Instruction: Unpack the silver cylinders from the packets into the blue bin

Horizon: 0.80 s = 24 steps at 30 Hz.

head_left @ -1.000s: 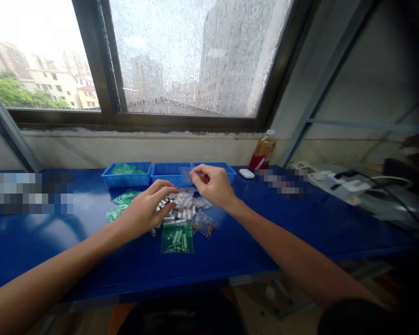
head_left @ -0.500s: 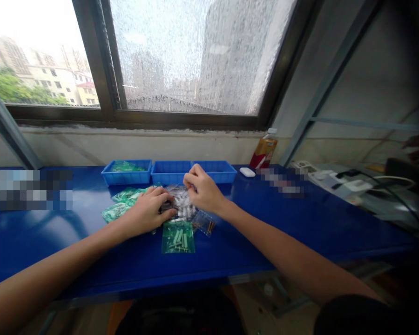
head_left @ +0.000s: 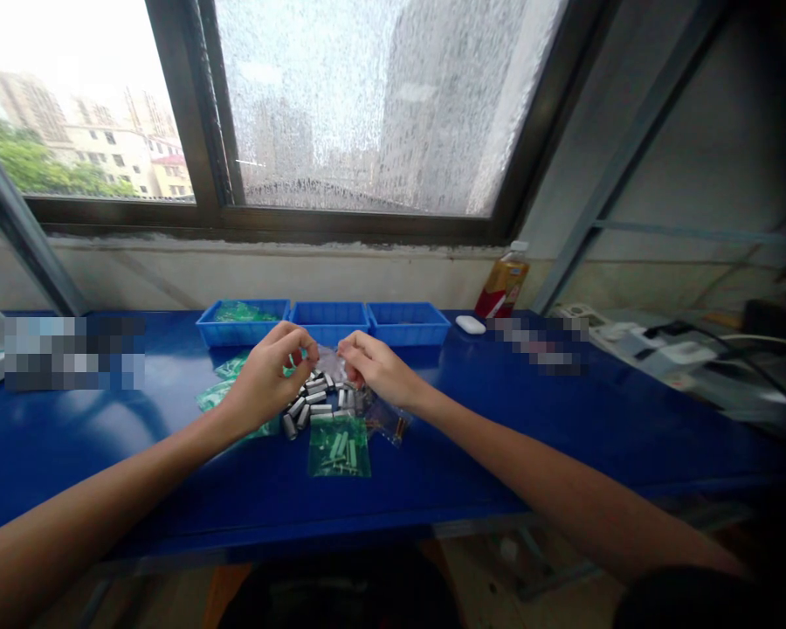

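Note:
Between my two hands is a clear plastic bag (head_left: 329, 362), its edges pinched in the fingers of my left hand (head_left: 273, 367) and my right hand (head_left: 378, 367). Several grey-and-white cylindrical parts (head_left: 315, 397) lie loose on the blue table just below the hands. A green bag (head_left: 339, 447) with pale strips inside lies flat nearer the front edge. To its right is a small clear bag (head_left: 393, 423) with brass-coloured pieces. More green bags (head_left: 215, 396) lie left of the pile, partly hidden behind my left hand.
Three blue bins (head_left: 329, 323) stand in a row at the back, the left one holding green bags (head_left: 242, 312). A bottle (head_left: 503, 281) and a white case (head_left: 470, 325) are to their right. Power strips and cables (head_left: 674, 349) lie far right.
My left hand has lifted off the pile and now pinches the clear bag beside my right hand. The grey-and-white parts have come into view. The camera view has shifted slightly.

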Each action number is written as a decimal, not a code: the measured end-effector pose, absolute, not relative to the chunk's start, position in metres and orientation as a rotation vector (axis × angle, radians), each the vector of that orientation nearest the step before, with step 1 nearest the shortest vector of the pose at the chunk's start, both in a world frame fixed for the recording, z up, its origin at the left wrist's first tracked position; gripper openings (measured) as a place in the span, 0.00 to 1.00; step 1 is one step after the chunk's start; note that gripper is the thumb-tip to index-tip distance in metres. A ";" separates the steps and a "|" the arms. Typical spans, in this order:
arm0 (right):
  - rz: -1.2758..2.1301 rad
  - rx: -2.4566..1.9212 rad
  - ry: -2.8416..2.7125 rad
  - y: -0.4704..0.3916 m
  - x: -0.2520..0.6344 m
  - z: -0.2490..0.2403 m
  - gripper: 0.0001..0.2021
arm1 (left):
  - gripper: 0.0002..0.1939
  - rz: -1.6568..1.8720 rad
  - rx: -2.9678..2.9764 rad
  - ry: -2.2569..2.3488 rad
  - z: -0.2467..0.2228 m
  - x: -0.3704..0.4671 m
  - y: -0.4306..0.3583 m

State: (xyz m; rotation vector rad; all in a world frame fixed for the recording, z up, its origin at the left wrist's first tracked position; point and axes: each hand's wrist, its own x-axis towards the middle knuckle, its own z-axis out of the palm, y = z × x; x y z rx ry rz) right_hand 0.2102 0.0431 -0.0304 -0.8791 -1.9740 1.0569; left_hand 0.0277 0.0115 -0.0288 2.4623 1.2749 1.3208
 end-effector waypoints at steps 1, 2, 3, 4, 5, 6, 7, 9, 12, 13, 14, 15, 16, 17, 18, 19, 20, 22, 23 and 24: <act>1.137 -0.884 -1.940 0.042 0.209 -0.031 0.12 | 0.05 1.368 2.512 1.243 -0.027 0.027 0.010; 1.198 -0.886 -1.911 0.041 0.207 -0.031 0.11 | 0.05 1.395 2.552 1.218 -0.026 0.027 0.009; 1.239 -0.881 -1.888 0.041 0.206 -0.032 0.10 | 0.06 1.410 2.579 1.205 -0.026 0.027 0.007; 1.262 -0.869 -1.872 0.040 0.205 -0.031 0.11 | 0.07 1.414 2.597 1.200 -0.026 0.027 0.006; 1.270 -0.848 -1.860 0.039 0.205 -0.031 0.10 | 0.08 1.408 2.606 1.200 -0.026 0.028 0.006; 1.261 -0.821 -1.852 0.039 0.204 -0.032 0.08 | 0.09 1.397 2.608 1.205 -0.027 0.028 0.005; 1.230 -0.797 -1.852 0.039 0.204 -0.032 0.07 | 0.10 1.387 2.603 1.213 -0.028 0.028 0.005; 1.098 -0.785 -1.852 0.040 0.205 -0.033 0.06 | 0.10 1.359 2.574 1.254 -0.030 0.028 0.006; 0.798 -0.834 -1.898 0.040 0.208 -0.034 0.07 | 0.09 1.300 2.503 1.322 -0.031 0.028 0.009; 0.690 -0.848 -1.932 0.040 0.209 -0.033 0.07 | 0.09 1.272 2.468 1.335 -0.031 0.028 0.009; 0.582 -0.850 -1.974 0.039 0.211 -0.033 0.07 | 0.08 1.241 2.423 1.344 -0.031 0.028 0.010; 0.477 -0.842 -2.019 0.037 0.212 -0.032 0.06 | 0.08 1.212 2.366 1.345 -0.030 0.029 0.010; 0.382 -0.823 -2.061 0.036 0.213 -0.030 0.06 | 0.10 1.188 2.288 1.343 -0.029 0.029 0.009; 0.302 -0.798 -2.098 0.034 0.213 -0.029 0.06 | 0.14 1.161 2.192 1.334 -0.028 0.030 0.009; 0.237 -0.766 -2.131 0.032 0.214 -0.028 0.06 | 0.18 1.134 2.083 1.316 -0.026 0.030 0.008; 0.186 -0.733 -2.161 0.031 0.214 -0.026 0.06 | 0.21 1.105 1.970 1.288 -0.025 0.031 0.007; 0.141 -0.701 -2.188 0.030 0.214 -0.026 0.06 | 0.23 1.077 1.862 1.253 -0.024 0.031 0.007; 0.069 -0.647 -2.227 0.029 0.215 -0.025 0.07 | 0.22 1.037 1.683 1.175 -0.021 0.033 0.005; 0.046 -0.628 -2.230 0.030 0.215 -0.025 0.07 | 0.20 1.035 1.621 1.135 -0.020 0.033 0.005; 0.035 -0.616 -2.220 0.030 0.215 -0.026 0.07 | 0.17 1.050 1.573 1.103 -0.019 0.034 0.005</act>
